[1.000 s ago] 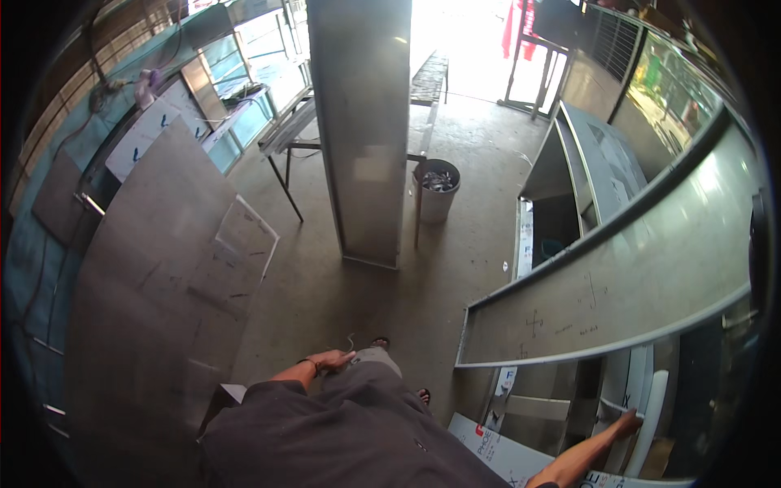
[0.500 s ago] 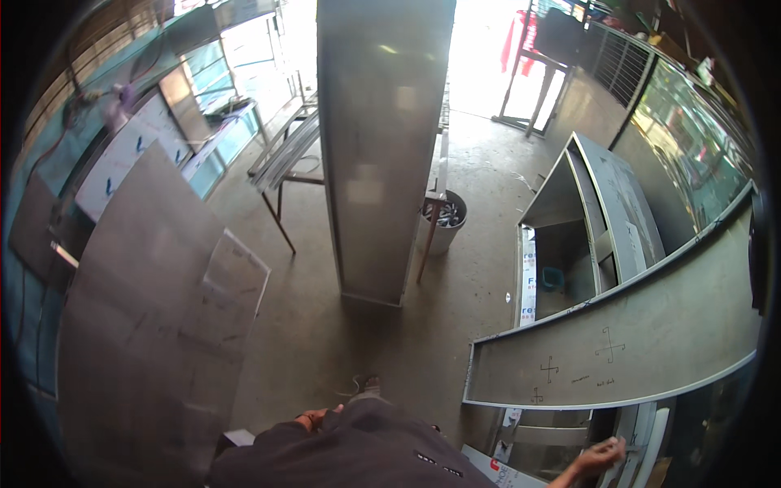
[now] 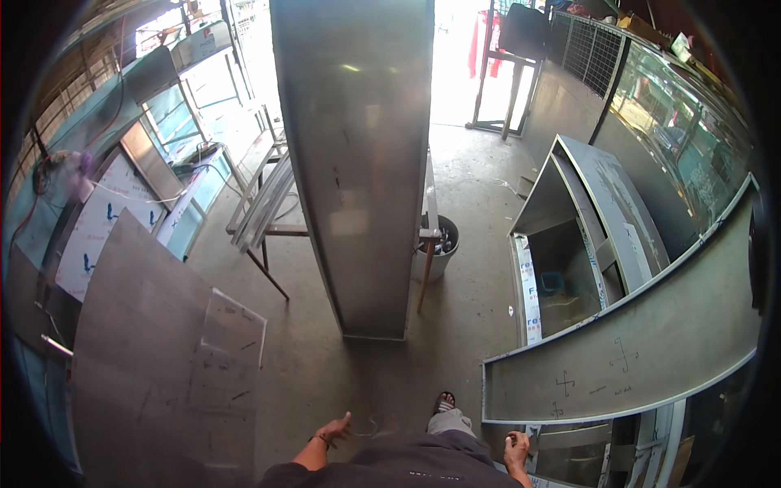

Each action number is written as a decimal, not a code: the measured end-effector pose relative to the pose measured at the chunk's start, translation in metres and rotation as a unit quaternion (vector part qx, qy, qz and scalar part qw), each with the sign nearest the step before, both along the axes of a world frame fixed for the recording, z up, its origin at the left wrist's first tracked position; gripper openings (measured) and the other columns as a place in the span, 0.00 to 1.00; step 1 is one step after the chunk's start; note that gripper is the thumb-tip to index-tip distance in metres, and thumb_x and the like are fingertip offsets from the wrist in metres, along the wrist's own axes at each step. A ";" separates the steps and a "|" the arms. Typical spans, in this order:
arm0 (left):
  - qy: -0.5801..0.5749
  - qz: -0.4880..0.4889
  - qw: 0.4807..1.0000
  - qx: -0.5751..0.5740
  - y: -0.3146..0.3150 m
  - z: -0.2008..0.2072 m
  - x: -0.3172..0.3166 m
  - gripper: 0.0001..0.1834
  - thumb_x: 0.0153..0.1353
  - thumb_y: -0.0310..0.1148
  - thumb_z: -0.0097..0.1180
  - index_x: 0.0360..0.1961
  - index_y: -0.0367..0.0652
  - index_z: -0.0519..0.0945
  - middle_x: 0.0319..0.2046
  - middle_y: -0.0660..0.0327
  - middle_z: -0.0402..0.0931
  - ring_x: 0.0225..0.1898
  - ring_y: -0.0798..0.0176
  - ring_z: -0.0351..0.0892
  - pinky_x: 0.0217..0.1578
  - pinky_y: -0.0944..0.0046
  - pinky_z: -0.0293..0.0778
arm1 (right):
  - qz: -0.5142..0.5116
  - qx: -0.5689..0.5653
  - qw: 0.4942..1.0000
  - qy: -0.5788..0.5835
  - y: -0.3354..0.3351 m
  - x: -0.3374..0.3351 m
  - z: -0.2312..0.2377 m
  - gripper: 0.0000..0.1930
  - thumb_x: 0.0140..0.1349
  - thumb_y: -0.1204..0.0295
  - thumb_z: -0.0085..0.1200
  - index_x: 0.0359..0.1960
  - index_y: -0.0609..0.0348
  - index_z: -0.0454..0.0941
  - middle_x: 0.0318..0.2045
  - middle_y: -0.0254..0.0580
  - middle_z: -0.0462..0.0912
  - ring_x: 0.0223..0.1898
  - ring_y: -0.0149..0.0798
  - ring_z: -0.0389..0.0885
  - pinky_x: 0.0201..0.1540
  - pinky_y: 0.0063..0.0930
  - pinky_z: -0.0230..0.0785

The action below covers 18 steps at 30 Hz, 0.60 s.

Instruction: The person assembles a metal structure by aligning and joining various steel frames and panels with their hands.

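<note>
My left hand [image 3: 332, 429] hangs in the air at the lower middle, holding nothing, its fingers stretched out. Lower right, my right hand [image 3: 517, 449] has its fingers curled in; a small dark spot shows at them, too small to name. That hand is nearest to a long grey metal panel [image 3: 691, 333] with raised edges and hand-drawn cross marks, just beyond it and apart from it. Ahead of me, a tall grey metal panel with folded edges [image 3: 358, 203] slants away over a work stand [image 3: 281, 230]. Neither hand touches either panel.
A large metal sheet [image 3: 154, 342] stands at the left. Under the central panel's right side is a bucket [image 3: 439, 252] of scraps. A metal cabinet frame [image 3: 606, 203] lies at the right, with glass panes [image 3: 675, 130] behind it. My sandalled foot [image 3: 444, 401] is on the concrete floor [image 3: 317, 358].
My body has stepped forward, and a foot now shows. The left hand has come out from my side and opened; the right has drawn inward from the frames at lower right.
</note>
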<state>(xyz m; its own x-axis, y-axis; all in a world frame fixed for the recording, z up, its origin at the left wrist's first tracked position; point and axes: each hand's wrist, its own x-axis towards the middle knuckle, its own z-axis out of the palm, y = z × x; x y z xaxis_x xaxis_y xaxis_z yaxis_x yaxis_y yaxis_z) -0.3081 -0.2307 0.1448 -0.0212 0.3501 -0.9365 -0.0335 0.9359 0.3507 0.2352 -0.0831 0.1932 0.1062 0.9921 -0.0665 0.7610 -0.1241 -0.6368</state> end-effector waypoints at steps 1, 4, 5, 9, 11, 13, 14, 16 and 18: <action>0.008 0.000 1.000 -0.013 -0.005 -0.003 0.004 0.50 0.66 0.78 0.31 0.68 0.45 0.72 0.63 0.52 0.76 0.63 0.46 0.76 0.56 0.27 0.72 | 0.029 0.004 1.000 -0.004 0.010 -0.001 -0.003 0.07 0.61 0.78 0.60 0.40 0.60 0.83 0.39 0.46 0.78 0.37 0.44 0.82 0.40 0.35 0.76; 0.015 -0.026 0.998 -0.048 0.004 -0.004 0.008 0.48 0.67 0.76 0.35 0.66 0.43 0.74 0.57 0.53 0.81 0.58 0.50 0.81 0.58 0.37 0.75 | 0.052 0.010 0.999 -0.013 0.045 -0.008 -0.012 0.07 0.61 0.77 0.60 0.41 0.60 0.84 0.39 0.47 0.80 0.38 0.44 0.83 0.41 0.35 0.77; 0.014 -0.050 0.996 -0.071 0.014 -0.007 0.005 0.47 0.68 0.74 0.37 0.65 0.41 0.75 0.53 0.55 0.84 0.55 0.54 0.83 0.59 0.44 0.76 | 0.044 -0.002 0.999 0.027 0.058 -0.013 -0.015 0.07 0.61 0.74 0.61 0.40 0.59 0.84 0.37 0.48 0.81 0.39 0.47 0.83 0.43 0.38 0.77; 0.040 -0.198 0.979 0.025 0.085 -0.007 -0.016 0.44 0.69 0.71 0.39 0.64 0.41 0.76 0.51 0.56 0.84 0.53 0.56 0.84 0.59 0.46 0.77 | 0.010 -0.028 0.999 0.036 0.114 -0.024 0.005 0.12 0.67 0.63 0.59 0.45 0.56 0.83 0.41 0.49 0.83 0.46 0.52 0.83 0.50 0.43 0.75; 0.049 -0.216 0.974 0.054 0.134 0.006 -0.020 0.43 0.70 0.70 0.40 0.64 0.41 0.76 0.51 0.56 0.85 0.53 0.57 0.84 0.59 0.47 0.77 | -0.045 0.027 0.998 0.044 0.137 -0.016 0.010 0.12 0.70 0.62 0.56 0.46 0.56 0.82 0.40 0.49 0.85 0.45 0.52 0.83 0.48 0.42 0.75; 0.057 -0.269 0.960 0.059 0.197 0.022 -0.020 0.41 0.70 0.68 0.41 0.63 0.41 0.76 0.50 0.56 0.85 0.52 0.58 0.84 0.58 0.48 0.77 | -0.224 0.032 0.961 0.156 0.128 0.014 -0.016 0.13 0.70 0.61 0.57 0.43 0.58 0.80 0.30 0.44 0.84 0.37 0.43 0.85 0.42 0.40 0.75; 0.054 -0.317 0.945 0.057 0.237 0.027 -0.014 0.41 0.71 0.68 0.41 0.63 0.41 0.76 0.50 0.56 0.85 0.52 0.59 0.84 0.58 0.49 0.77 | -0.341 0.033 0.930 0.135 0.107 0.043 -0.049 0.14 0.71 0.60 0.57 0.42 0.59 0.80 0.27 0.41 0.83 0.35 0.39 0.85 0.41 0.38 0.75; 0.061 -0.391 0.917 0.053 0.298 0.039 -0.003 0.39 0.71 0.66 0.42 0.63 0.41 0.77 0.49 0.57 0.85 0.51 0.60 0.84 0.58 0.50 0.77 | -0.588 0.088 0.782 0.187 0.069 0.070 -0.039 0.15 0.72 0.58 0.57 0.41 0.59 0.81 0.25 0.40 0.82 0.30 0.36 0.82 0.36 0.33 0.74; 0.057 -0.445 0.892 0.057 0.345 0.046 0.017 0.38 0.72 0.65 0.43 0.62 0.41 0.77 0.48 0.57 0.86 0.50 0.61 0.85 0.58 0.51 0.77 | -0.725 0.225 0.647 0.069 0.029 0.101 0.001 0.18 0.72 0.55 0.56 0.38 0.59 0.81 0.25 0.39 0.82 0.25 0.31 0.79 0.30 0.29 0.70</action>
